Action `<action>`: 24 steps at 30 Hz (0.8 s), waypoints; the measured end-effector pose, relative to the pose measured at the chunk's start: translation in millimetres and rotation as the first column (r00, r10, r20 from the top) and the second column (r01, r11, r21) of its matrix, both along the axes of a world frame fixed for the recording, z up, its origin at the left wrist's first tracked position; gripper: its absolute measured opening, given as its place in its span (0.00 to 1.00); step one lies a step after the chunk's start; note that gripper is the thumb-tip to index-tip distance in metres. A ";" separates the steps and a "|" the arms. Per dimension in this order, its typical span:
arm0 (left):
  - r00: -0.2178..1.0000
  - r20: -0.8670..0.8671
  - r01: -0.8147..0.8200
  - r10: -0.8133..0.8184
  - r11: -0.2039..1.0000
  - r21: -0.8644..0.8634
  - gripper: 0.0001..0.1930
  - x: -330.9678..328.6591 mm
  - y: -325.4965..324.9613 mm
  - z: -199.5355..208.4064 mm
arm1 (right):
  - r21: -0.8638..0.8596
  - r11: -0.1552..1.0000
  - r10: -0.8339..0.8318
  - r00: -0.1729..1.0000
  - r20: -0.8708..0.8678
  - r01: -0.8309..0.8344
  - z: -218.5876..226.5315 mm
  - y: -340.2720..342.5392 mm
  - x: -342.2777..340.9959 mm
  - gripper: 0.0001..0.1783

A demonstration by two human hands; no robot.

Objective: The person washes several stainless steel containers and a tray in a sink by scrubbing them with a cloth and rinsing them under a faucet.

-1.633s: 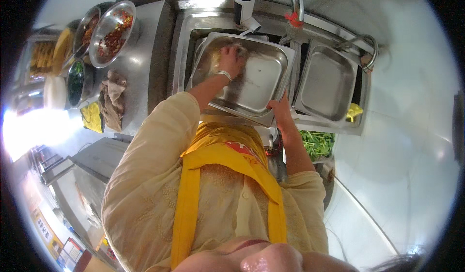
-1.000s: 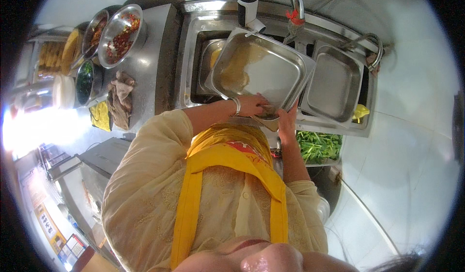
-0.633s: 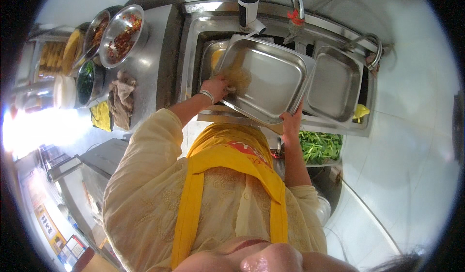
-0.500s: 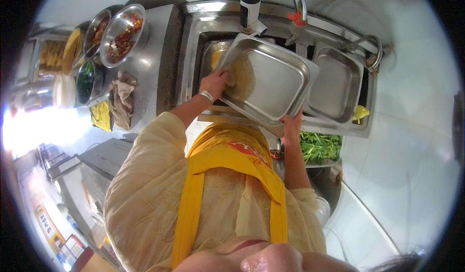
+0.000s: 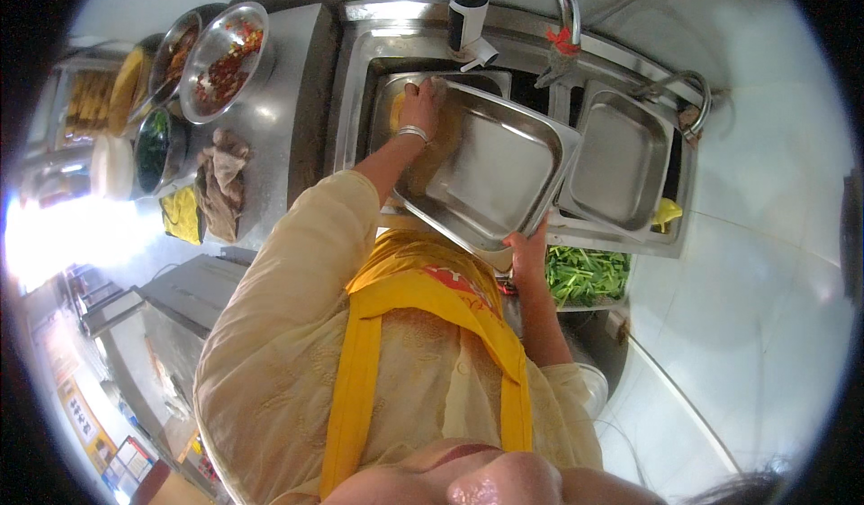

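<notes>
Holds a steel pan (image 5: 504, 167) over the sink (image 5: 346, 100), between both grips.
Clamps the right grip (image 5: 527, 246) on the pan's near right corner, with the thumb over the rim; lays the left grip (image 5: 421, 109) over the far left corner, but cannot tell whether together or apart. Has brownish liquid (image 5: 434, 149) in the pan just below the left grip, another pan (image 5: 616, 158) beyond the right grip, greens (image 5: 587, 277) just right of it, and a cloth (image 5: 221, 185) on the table (image 5: 281, 113), well left of the left grip.
</notes>
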State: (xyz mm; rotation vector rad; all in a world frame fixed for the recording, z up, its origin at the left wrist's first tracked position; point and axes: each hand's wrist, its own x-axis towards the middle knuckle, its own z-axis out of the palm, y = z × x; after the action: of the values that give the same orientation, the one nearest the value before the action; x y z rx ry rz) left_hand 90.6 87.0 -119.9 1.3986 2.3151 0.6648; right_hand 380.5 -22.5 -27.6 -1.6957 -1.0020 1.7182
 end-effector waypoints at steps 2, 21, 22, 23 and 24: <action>0.996 0.079 -0.041 0.028 0.986 0.162 0.22 18.8 7.1 -15.1 | 0.009 0.999 0.035 0.999 -0.019 -0.035 -2.6 -6.5 0.2 0.54; 0.704 0.231 0.520 -0.672 0.708 0.478 0.18 162.6 10.9 14.0 | 0.070 0.990 0.128 0.979 -0.159 -0.119 -25.9 9.6 -12.7 0.48; 0.645 0.312 0.554 -0.697 0.708 0.437 0.18 162.5 3.6 25.5 | 0.071 0.991 0.123 0.980 -0.156 -0.113 -27.8 12.3 -12.0 0.47; 0.586 0.391 0.589 -0.710 0.704 0.395 0.18 159.5 -3.8 43.1 | 0.074 0.991 0.122 0.980 -0.155 -0.112 -28.4 13.9 -12.2 0.47; 0.553 0.462 0.592 -0.694 0.717 0.369 0.17 157.2 -8.8 48.4 | 0.079 0.992 0.112 0.974 -0.195 -0.098 -27.3 15.1 -12.2 0.47</action>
State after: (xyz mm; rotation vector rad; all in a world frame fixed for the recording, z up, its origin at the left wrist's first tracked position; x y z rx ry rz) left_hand 247.8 78.3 -71.5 1.6812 1.1485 0.8895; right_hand 368.3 -7.4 -54.9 -1.4176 -1.0609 1.8563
